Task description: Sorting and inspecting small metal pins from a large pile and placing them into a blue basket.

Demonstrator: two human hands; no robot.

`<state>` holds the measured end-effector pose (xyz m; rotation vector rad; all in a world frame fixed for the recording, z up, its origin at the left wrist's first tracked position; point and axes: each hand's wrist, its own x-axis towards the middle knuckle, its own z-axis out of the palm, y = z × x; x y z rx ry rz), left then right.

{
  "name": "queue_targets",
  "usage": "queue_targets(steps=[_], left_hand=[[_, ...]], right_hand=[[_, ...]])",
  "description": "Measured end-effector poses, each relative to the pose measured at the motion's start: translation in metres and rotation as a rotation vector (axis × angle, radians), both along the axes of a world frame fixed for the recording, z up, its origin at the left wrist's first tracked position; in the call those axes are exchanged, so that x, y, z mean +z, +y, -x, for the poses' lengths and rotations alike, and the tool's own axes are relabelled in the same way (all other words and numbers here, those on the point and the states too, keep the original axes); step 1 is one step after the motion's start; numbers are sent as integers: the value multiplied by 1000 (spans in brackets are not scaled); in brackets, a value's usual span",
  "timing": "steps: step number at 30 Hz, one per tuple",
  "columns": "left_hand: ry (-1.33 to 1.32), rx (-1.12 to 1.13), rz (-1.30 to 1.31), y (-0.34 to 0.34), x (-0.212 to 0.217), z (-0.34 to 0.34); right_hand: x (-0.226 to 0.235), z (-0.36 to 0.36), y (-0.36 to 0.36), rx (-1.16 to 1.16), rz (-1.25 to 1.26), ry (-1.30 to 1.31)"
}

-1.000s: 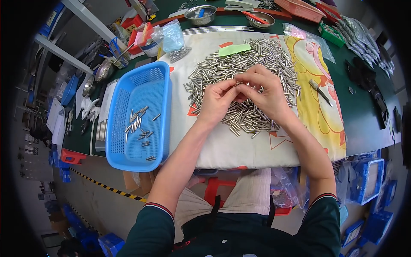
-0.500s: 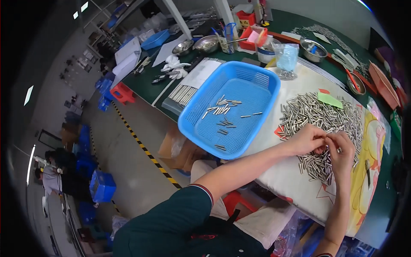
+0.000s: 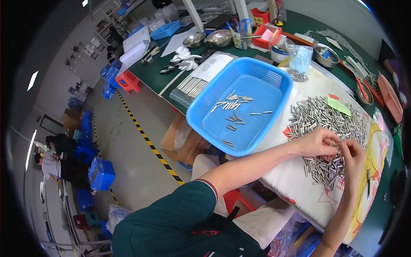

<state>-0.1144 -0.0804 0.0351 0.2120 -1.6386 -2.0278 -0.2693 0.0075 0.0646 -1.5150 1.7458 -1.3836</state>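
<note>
Over a wide heap of small metal pins [image 3: 323,115] on the cloth-covered table, my two hands meet close together. My left hand [image 3: 320,142] has its fingers curled and pinched. Facing it, my right hand [image 3: 353,155] is closed too, thumb against fingers. What lies between the fingertips is too small to make out, though a bit of metal shows there. Left of the heap stands a blue plastic basket [image 3: 198,112] with a mesh bottom, holding several metal pins [image 3: 231,103] in loose groups. A green paper slip [image 3: 339,106] rests on top of the heap.
Behind the basket are a printed sheet [image 3: 212,67], white gloves [image 3: 185,58] and metal bowls [image 3: 219,37]. A red bin [image 3: 266,37] and another bowl [image 3: 325,55] stand at the back. A knife-like tool [image 3: 368,183] lies right of my right hand. Another person [image 3: 52,165] is far left.
The view has shifted slightly, so the table and basket appear further right. My hands stay together over the heap, with the left fingers now more curled.
</note>
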Motion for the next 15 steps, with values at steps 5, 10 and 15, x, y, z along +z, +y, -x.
queue_targets(steps=[5,10,15], left_hand=[[27,214,739,-10,14,-22],[88,205,682,-10,14,-17],[73,163,753,-5,13,-11]], right_hand=[[-26,10,-27,494,-243,-1222],[-35,-3,-29,585,-392,-1424],[-41,-2,-18,691,-381,-1483]])
